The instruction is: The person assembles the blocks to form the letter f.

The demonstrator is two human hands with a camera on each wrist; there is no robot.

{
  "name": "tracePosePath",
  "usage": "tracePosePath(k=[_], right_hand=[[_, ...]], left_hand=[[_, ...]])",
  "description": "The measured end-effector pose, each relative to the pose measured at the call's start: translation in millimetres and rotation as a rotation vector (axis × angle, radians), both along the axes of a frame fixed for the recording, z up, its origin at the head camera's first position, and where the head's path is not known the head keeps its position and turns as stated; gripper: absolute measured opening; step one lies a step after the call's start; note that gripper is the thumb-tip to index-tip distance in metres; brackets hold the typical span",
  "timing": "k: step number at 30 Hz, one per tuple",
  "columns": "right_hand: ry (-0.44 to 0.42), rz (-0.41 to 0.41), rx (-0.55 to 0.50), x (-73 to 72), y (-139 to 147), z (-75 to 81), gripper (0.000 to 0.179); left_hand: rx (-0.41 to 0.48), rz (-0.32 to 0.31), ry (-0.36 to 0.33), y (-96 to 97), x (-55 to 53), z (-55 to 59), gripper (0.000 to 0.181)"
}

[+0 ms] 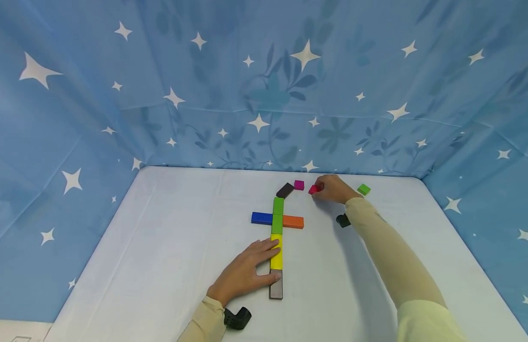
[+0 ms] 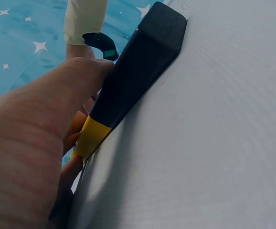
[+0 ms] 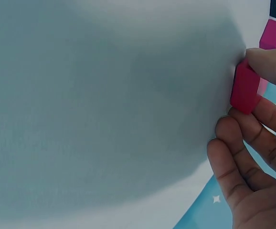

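Observation:
A line of blocks runs up the table: a grey-brown block [image 1: 275, 285] nearest, then a yellow block [image 1: 277, 259], then two green blocks [image 1: 277, 224]. My left hand [image 1: 244, 270] rests on this line, extended fingers over the yellow block and thumb on the grey-brown one. Between the thumb and fingertips of my right hand [image 1: 334, 189] I pinch a small red block [image 3: 245, 88] at the table surface. Left of it lies a magenta block [image 1: 299, 185], beside a slanted dark brown block [image 1: 285, 190] near the line's far end.
A blue block [image 1: 261, 218] and an orange block [image 1: 293, 222] stick out on either side of the green ones. One loose green block [image 1: 364, 189] lies to the right of my right hand. A blue star-patterned curtain [image 1: 229, 85] surrounds the white table [image 1: 174, 237].

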State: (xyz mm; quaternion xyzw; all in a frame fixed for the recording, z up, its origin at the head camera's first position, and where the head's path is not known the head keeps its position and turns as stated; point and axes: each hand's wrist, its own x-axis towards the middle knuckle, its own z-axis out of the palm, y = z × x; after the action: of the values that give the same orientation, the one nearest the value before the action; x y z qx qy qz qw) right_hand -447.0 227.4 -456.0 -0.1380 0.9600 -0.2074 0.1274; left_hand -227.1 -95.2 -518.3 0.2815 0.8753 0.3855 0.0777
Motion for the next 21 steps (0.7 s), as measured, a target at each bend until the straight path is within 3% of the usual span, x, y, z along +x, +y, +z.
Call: tracePosePath(k=[21], right_hand=[[0.010,-0.009,0.032,-2.0,-12,0.5,0.031]], left_hand=[[-0.002,-0.005,0.002,-0.9,-0.6,0.2,0.067]])
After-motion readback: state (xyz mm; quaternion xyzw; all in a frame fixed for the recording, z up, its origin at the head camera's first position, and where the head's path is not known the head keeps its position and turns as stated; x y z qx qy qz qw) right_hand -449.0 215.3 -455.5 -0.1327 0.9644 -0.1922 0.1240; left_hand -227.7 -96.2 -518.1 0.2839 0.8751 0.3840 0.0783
